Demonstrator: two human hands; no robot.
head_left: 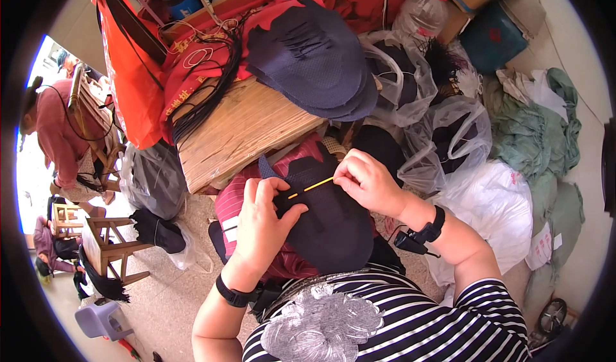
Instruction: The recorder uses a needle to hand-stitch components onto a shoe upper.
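A dark navy, rounded piece of fabric (330,230) lies across my lap on a maroon striped cloth (231,202). My left hand (263,218) grips its left edge between thumb and fingers. A thin yellow rod (319,184) slants over the upper part of the piece, and a short stretch of it seems covered by the fabric. My right hand (369,179) pinches the rod's right end between thumb and forefinger; the tip there is hidden. Beyond my hands, a stack of similar navy pieces (311,60) rests on a wooden bench (244,128), beside a bundle of black cords (215,99).
Clear plastic bags (459,128) with dark contents and a white sack (491,214) crowd my right. Green cloth (532,125) is heaped beyond them. To the left stand a wooden stool (106,246) and a purple plastic stool (102,320). Other people (61,128) sit at the far left.
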